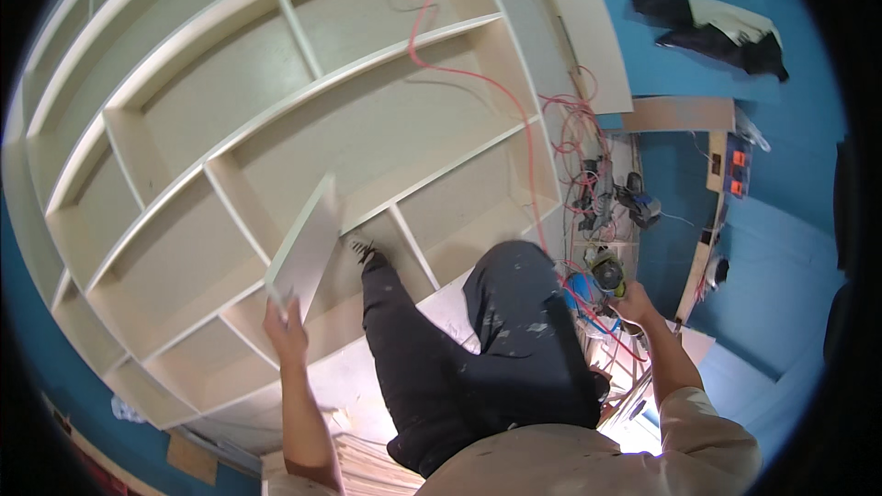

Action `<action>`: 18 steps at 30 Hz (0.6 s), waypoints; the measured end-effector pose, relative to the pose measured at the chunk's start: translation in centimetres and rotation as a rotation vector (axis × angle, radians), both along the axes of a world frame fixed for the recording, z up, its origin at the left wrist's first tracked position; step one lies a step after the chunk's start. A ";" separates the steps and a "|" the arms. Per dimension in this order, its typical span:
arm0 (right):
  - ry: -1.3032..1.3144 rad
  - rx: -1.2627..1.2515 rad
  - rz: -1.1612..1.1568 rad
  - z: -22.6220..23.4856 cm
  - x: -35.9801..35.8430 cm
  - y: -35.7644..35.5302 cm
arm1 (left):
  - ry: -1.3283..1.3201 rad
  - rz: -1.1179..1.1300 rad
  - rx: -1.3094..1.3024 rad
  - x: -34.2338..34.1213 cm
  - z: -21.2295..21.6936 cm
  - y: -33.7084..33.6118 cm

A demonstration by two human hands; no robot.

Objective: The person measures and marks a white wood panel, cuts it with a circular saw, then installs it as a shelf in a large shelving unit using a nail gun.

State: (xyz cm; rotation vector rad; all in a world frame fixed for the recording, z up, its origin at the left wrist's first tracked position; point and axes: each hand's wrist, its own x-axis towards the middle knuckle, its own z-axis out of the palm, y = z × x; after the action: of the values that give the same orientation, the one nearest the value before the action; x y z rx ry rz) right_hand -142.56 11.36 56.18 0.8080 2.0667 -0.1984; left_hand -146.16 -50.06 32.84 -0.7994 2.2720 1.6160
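Observation:
My left hand [287, 326] is closed on the lower end of a white board [308, 243], which stands tilted above a large white shelf frame [241, 154]. The board's edges are slightly smeared by motion. On the right, my right hand [632, 301] is closed on a green and black power tool [606, 270], held out beside my knee. Its exact kind is hard to make out. My foot [366, 251] is inside one of the frame's compartments, near the board.
A red hose [501, 87] runs across the frame and coils at its right side. Other dark tools [597, 197] lie there, with a blue object [577, 290] near my right hand. Wood strips [367, 467] lie below me. A jacket [721, 29] rests on the blue surface.

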 end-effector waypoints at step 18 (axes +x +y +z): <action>0.294 -0.318 0.004 -1.3 21.1 -3.1 | -0.063 -0.329 -0.282 24.3 3.2 -3.2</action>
State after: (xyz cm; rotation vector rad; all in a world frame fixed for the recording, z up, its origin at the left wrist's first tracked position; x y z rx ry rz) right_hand -121.49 8.23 54.90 0.6052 2.2301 -0.6589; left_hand -121.91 -53.23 36.06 -0.4888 2.4612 1.1303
